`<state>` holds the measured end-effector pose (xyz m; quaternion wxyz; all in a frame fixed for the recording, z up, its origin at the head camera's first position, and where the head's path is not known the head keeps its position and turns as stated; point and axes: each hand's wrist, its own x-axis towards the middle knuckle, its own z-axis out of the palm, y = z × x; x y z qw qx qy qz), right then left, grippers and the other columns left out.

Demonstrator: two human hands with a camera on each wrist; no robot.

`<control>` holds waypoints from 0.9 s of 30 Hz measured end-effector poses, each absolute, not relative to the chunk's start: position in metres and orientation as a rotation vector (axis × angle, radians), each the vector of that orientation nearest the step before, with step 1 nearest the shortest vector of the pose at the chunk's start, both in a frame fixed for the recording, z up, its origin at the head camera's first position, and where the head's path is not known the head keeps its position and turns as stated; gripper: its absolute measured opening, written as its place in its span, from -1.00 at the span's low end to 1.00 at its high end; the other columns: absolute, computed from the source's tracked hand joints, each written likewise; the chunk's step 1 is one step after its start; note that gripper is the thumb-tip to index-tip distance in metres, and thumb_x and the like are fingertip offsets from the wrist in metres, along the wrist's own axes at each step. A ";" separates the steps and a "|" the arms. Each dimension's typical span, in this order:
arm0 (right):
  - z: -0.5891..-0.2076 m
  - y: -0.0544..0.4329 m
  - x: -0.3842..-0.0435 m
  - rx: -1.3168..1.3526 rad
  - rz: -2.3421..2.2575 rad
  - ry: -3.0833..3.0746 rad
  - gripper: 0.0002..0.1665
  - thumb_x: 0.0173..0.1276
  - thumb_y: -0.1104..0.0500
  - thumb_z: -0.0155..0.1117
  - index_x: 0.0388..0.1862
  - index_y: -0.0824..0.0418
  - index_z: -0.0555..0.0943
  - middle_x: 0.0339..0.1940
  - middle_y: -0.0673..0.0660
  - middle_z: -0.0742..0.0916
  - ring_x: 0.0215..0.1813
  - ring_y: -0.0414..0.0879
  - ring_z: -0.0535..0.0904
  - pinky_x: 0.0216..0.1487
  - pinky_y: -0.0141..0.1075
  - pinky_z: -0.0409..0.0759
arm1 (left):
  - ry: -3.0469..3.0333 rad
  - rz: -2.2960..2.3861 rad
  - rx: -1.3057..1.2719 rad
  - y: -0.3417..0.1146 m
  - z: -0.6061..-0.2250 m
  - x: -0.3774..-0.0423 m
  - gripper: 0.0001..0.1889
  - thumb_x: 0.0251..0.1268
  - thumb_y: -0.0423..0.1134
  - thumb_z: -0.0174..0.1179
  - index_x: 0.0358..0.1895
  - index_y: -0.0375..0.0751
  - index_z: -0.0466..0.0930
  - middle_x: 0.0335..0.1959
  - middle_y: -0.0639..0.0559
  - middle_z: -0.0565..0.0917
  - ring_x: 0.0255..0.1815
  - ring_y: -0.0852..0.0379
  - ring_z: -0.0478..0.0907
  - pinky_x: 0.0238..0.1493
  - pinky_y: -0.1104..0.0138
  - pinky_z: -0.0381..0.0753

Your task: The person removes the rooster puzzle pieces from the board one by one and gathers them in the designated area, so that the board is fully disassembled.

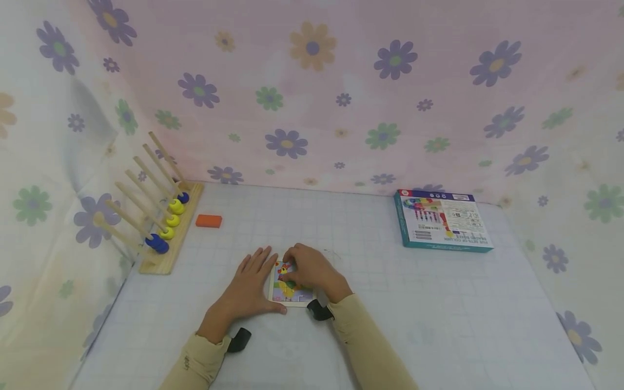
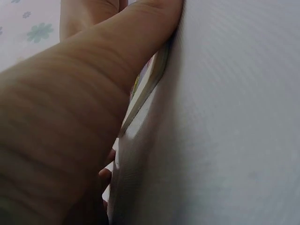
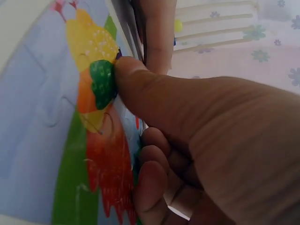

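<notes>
A small jigsaw puzzle [image 1: 292, 297] in a pale frame lies on the table, its picture a yellow, orange and red bird with a green wing. My left hand [image 1: 251, 287] rests along its left side, fingers straight, thumb stretched by the near edge. Over the puzzle's upper right, my right hand [image 1: 312, 268] is bent down onto the picture. In the right wrist view the right thumb [image 3: 133, 77] touches the picture beside the green wing [image 3: 102, 84]; the other fingers are curled near the red tail [image 3: 110, 164]. Whether a piece sits between them is hidden.
At the left stands a wooden peg rack [image 1: 182, 233] with tall rods and blue and yellow beads. An orange block [image 1: 208, 221] lies near it. A flat toy box [image 1: 446, 222] lies at the back right. Flowered cloth walls [image 1: 336, 135] enclose the table.
</notes>
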<state>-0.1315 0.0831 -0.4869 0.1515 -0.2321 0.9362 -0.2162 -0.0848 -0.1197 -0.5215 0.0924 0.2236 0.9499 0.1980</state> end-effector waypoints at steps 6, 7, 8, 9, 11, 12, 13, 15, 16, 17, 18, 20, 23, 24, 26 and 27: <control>-0.484 0.081 -0.136 -0.610 -0.550 2.643 -0.51 0.27 -0.09 0.52 0.08 0.09 0.65 -0.08 -0.06 0.67 -0.10 -0.22 0.57 0.04 -0.31 0.64 | 2.823 0.569 0.642 -0.118 -0.522 -0.085 0.38 -0.23 0.55 0.43 0.65 -0.12 0.03 0.71 -0.13 -0.02 0.73 -0.16 -0.15 0.69 -0.15 -0.13; -0.483 0.080 -0.136 -0.600 -0.549 2.638 -0.50 0.27 -0.09 0.52 0.09 0.09 0.64 -0.08 -0.06 0.67 -0.10 -0.22 0.57 0.04 -0.31 0.64 | 2.823 0.570 0.638 -0.118 -0.521 -0.085 0.38 -0.23 0.55 0.43 0.65 -0.12 0.04 0.71 -0.13 -0.02 0.73 -0.16 -0.15 0.69 -0.15 -0.13; -0.483 0.080 -0.136 -0.594 -0.547 2.635 -0.50 0.27 -0.09 0.52 0.09 0.09 0.64 -0.08 -0.06 0.66 -0.11 -0.23 0.56 0.04 -0.31 0.63 | 2.824 0.573 0.635 -0.118 -0.521 -0.084 0.37 -0.23 0.54 0.44 0.65 -0.12 0.04 0.71 -0.13 -0.01 0.73 -0.16 -0.14 0.69 -0.16 -0.14; -0.483 0.080 -0.136 -0.591 -0.543 2.634 -0.50 0.27 -0.09 0.52 0.09 0.09 0.63 -0.07 -0.06 0.66 -0.11 -0.23 0.55 0.04 -0.31 0.63 | 2.823 0.577 0.630 -0.118 -0.521 -0.084 0.37 -0.22 0.53 0.44 0.65 -0.12 0.05 0.71 -0.13 -0.01 0.73 -0.16 -0.14 0.69 -0.16 -0.14; -0.483 0.080 -0.136 -0.590 -0.543 2.636 -0.50 0.26 -0.09 0.53 0.09 0.08 0.63 -0.07 -0.06 0.65 -0.10 -0.23 0.55 0.04 -0.31 0.63 | 2.821 0.581 0.625 -0.118 -0.520 -0.084 0.36 -0.22 0.52 0.45 0.65 -0.12 0.05 0.71 -0.13 -0.01 0.73 -0.16 -0.15 0.69 -0.17 -0.15; -0.483 0.079 -0.136 -0.592 -0.542 2.637 -0.50 0.26 -0.09 0.53 0.09 0.08 0.63 -0.06 -0.06 0.65 -0.10 -0.23 0.55 0.04 -0.31 0.63 | 2.821 0.584 0.623 -0.118 -0.520 -0.083 0.36 -0.22 0.52 0.45 0.65 -0.12 0.04 0.71 -0.13 -0.01 0.73 -0.17 -0.15 0.69 -0.17 -0.15; -0.483 0.079 -0.135 -0.593 -0.541 2.639 -0.50 0.26 -0.10 0.53 0.09 0.07 0.63 -0.06 -0.06 0.65 -0.09 -0.23 0.56 0.05 -0.31 0.64 | 2.822 0.589 0.625 -0.118 -0.520 -0.083 0.36 -0.22 0.51 0.46 0.65 -0.13 0.05 0.70 -0.14 0.00 0.73 -0.17 -0.14 0.69 -0.18 -0.15; -0.484 0.080 -0.135 -0.597 -0.541 2.642 -0.50 0.26 -0.10 0.52 0.09 0.07 0.62 -0.04 -0.06 0.65 -0.07 -0.22 0.57 0.06 -0.30 0.64 | 2.825 0.591 0.629 -0.118 -0.520 -0.083 0.36 -0.21 0.50 0.46 0.65 -0.13 0.05 0.70 -0.14 0.00 0.73 -0.18 -0.14 0.69 -0.18 -0.14; -0.485 0.080 -0.135 -0.599 -0.541 2.644 -0.49 0.26 -0.10 0.52 0.09 0.07 0.62 -0.03 -0.05 0.65 -0.06 -0.21 0.57 0.07 -0.29 0.64 | 2.827 0.590 0.631 -0.118 -0.520 -0.083 0.36 -0.21 0.50 0.46 0.64 -0.14 0.05 0.70 -0.15 0.00 0.72 -0.18 -0.13 0.69 -0.18 -0.13; -0.485 0.080 -0.135 -0.602 -0.541 2.645 -0.49 0.27 -0.10 0.52 0.10 0.07 0.62 -0.02 -0.05 0.65 -0.05 -0.21 0.58 0.08 -0.29 0.65 | 2.829 0.591 0.632 -0.118 -0.520 -0.083 0.36 -0.22 0.50 0.47 0.64 -0.14 0.06 0.70 -0.15 0.01 0.72 -0.18 -0.13 0.68 -0.18 -0.13; -0.485 0.080 -0.135 -0.605 -0.540 2.648 -0.49 0.27 -0.10 0.52 0.10 0.07 0.61 -0.02 -0.05 0.64 -0.04 -0.21 0.58 0.09 -0.29 0.65 | 2.831 0.588 0.635 -0.118 -0.520 -0.083 0.35 -0.21 0.50 0.47 0.64 -0.14 0.06 0.70 -0.15 0.01 0.72 -0.18 -0.13 0.68 -0.18 -0.12; -0.485 0.080 -0.134 -0.613 -0.544 2.651 -0.52 0.27 -0.10 0.52 0.07 0.06 0.62 -0.02 -0.05 0.64 -0.05 -0.21 0.58 0.10 -0.28 0.65 | 2.829 0.589 0.638 -0.118 -0.520 -0.083 0.35 -0.21 0.49 0.47 0.64 -0.14 0.06 0.70 -0.15 0.01 0.72 -0.19 -0.12 0.68 -0.18 -0.12; -0.484 0.080 -0.134 -0.636 -0.556 2.661 -0.60 0.26 -0.08 0.54 -0.03 0.03 0.65 -0.04 -0.07 0.65 -0.09 -0.21 0.57 0.08 -0.28 0.64 | 2.830 0.590 0.648 -0.118 -0.520 -0.083 0.35 -0.20 0.49 0.46 0.64 -0.15 0.06 0.70 -0.16 0.02 0.72 -0.20 -0.12 0.68 -0.19 -0.11; -0.484 0.080 -0.133 -0.643 -0.564 2.665 -0.63 0.25 -0.07 0.54 -0.06 0.01 0.65 -0.05 -0.08 0.66 -0.08 -0.21 0.57 0.08 -0.28 0.64 | 2.828 0.593 0.649 -0.118 -0.520 -0.083 0.35 -0.20 0.49 0.47 0.64 -0.15 0.06 0.70 -0.16 0.02 0.72 -0.20 -0.12 0.68 -0.19 -0.11; -0.484 0.080 -0.132 -0.643 -0.589 2.668 -0.65 0.25 -0.07 0.55 -0.08 -0.01 0.65 -0.07 -0.10 0.68 -0.08 -0.22 0.59 0.08 -0.27 0.64 | 2.825 0.600 0.649 -0.119 -0.520 -0.083 0.35 -0.20 0.49 0.47 0.64 -0.15 0.05 0.70 -0.16 0.01 0.72 -0.19 -0.12 0.68 -0.18 -0.11; -0.484 0.080 -0.131 -0.636 -0.601 2.669 -0.63 0.25 -0.07 0.54 -0.05 0.00 0.65 -0.07 -0.10 0.69 -0.07 -0.21 0.60 0.08 -0.26 0.64 | 2.825 0.598 0.648 -0.119 -0.520 -0.083 0.36 -0.20 0.49 0.47 0.65 -0.15 0.05 0.70 -0.16 0.01 0.72 -0.19 -0.12 0.68 -0.18 -0.12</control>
